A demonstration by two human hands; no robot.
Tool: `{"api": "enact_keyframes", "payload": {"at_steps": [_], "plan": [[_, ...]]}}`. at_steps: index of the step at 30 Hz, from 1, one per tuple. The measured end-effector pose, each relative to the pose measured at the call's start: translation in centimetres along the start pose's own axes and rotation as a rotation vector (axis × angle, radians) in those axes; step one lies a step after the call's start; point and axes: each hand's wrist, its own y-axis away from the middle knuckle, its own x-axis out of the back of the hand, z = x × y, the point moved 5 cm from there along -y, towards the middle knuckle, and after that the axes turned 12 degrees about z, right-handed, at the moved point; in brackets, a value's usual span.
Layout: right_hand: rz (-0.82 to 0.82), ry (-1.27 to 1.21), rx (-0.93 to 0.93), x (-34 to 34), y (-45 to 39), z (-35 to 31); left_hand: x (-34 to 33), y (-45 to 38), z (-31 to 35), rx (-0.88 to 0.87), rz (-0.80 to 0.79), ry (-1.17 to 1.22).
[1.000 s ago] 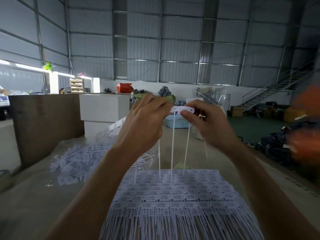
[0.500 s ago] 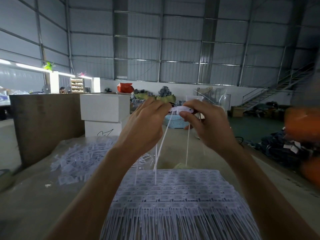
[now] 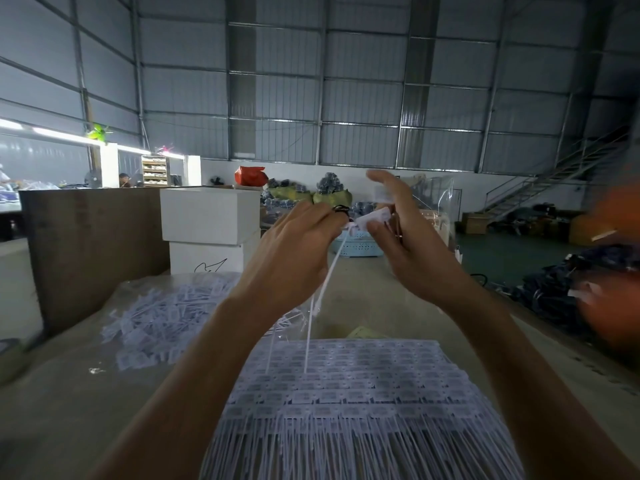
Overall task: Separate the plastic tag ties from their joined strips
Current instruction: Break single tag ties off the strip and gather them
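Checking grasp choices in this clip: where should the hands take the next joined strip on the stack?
By the flat tag heads of the top strip on the stack, coming from above at the far edge. The heads form a stiff joined band there, while the thin tails fan toward the person and would flex. Both the left hand and right hand currently pinch tag heads too.

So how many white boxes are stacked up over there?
2. The upper white box sits on the lower white box, left of the left hand. Others may be hidden behind.
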Motion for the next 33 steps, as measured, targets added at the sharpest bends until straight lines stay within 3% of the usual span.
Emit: {"api": "enact_keyframes", "payload": {"at_steps": [3, 11, 17, 22, 25, 29, 33], "plan": [[-0.044, -0.166, -0.058, 0.3, 0.1, -0.1, 0.0, 0.0, 0.0, 0.005, -0.003, -0.009], [0.100, -0.081, -0.202, 1.6, -0.3, 0.1, 0.6, -0.2, 0.9, -0.045, 0.059, 0.001], [0.171, -0.150, -0.171, 1.8, -0.3, -0.2, 0.9, -0.4, 1.8, -0.123, 0.104, 0.012], [0.145, 0.056, -0.156, 1.2, -0.2, 1.9, 1.2, -0.5, 2.1, -0.118, 0.090, 0.006], [0.231, 0.131, -0.232, 2.1, 0.0, 3.9, 1.5, -0.6, 2.4, -0.131, 0.084, 0.046], [0.315, -0.184, -0.452, 4.4, 0.7, 6.2, 2.6, -1.1, 2.3, -0.113, 0.155, 0.056], [0.282, -0.201, -0.509, 3.2, 0.8, 5.2, 2.4, -1.0, 2.0, -0.120, 0.167, 0.061]]}}
